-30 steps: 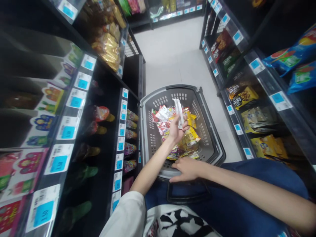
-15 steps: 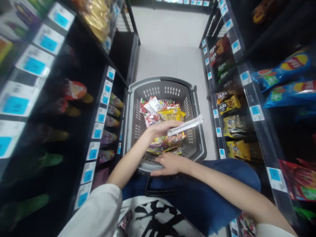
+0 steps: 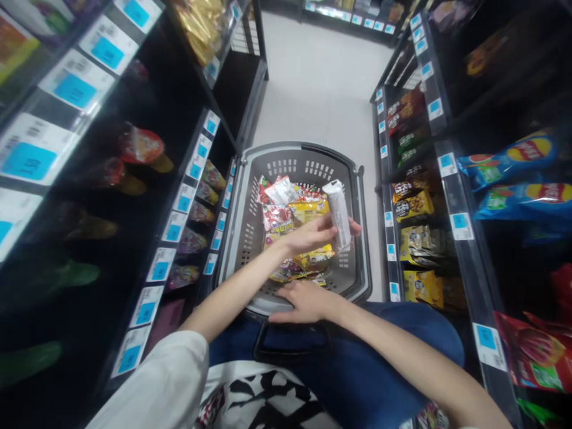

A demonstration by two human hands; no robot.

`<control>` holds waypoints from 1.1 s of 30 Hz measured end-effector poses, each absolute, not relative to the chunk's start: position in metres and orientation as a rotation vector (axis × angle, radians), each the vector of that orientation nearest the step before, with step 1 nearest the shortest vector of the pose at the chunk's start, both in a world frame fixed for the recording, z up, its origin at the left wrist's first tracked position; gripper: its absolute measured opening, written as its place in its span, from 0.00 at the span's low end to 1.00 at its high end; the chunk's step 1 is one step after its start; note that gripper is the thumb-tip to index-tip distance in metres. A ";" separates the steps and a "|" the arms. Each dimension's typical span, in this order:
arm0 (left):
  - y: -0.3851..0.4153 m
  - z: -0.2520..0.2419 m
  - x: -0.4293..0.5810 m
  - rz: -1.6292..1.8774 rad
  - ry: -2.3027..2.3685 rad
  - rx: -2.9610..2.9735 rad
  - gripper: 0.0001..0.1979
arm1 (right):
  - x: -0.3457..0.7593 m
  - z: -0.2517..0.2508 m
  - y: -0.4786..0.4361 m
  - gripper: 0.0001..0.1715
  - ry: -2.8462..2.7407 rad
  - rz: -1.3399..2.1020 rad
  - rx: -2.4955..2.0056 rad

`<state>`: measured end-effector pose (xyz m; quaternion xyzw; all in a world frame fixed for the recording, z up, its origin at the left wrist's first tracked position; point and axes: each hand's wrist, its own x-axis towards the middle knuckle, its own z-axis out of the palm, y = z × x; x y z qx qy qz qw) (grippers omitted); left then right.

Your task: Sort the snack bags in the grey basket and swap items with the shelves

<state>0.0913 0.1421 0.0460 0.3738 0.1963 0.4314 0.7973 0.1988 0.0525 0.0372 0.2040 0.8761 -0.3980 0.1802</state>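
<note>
In my left hand [image 3: 310, 234] is a long, narrow white packet [image 3: 338, 214], held between thumb and fingers above the right side of a grey shopping basket [image 3: 232, 220]. It stands nearly upright in view, its far end toward the back rim. My right hand [image 3: 304, 302] rests on the basket's near rim, fingers spread and thumb apart. Inside the basket lie red-and-white snack packets [image 3: 277, 215], a yellow packet [image 3: 308, 210] and other colourful bags, partly hidden under my left hand. A black handle [image 3: 290, 354] hangs on the near side.
Dark shelves with price tags [image 3: 74, 86] line the left side. On the right shelves are blue chip bags [image 3: 522, 199], yellow snack bags [image 3: 422, 289] and red bags [image 3: 534, 351]. Pale floor [image 3: 322, 83] runs ahead between the shelves. My bent knee [image 3: 415, 333] is beside the basket.
My left hand has turned the white packet from lying slanted to the right to nearly upright in view, moving slightly right. My right hand stays on the rim. The view has shifted slightly.
</note>
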 end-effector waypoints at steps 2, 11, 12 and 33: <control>0.141 0.041 0.096 1.018 0.431 0.854 0.26 | 0.200 0.033 0.052 0.46 2.485 -1.142 0.589; 0.137 0.040 0.100 1.119 0.541 0.770 0.26 | 0.202 0.023 0.049 0.53 2.508 -1.217 0.599; 0.137 0.040 0.100 1.120 0.535 0.771 0.27 | 0.202 0.024 0.050 0.53 2.502 -1.222 0.600; 0.145 0.031 0.099 1.065 0.414 1.015 0.25 | 0.206 0.027 0.051 0.44 2.502 -1.244 0.591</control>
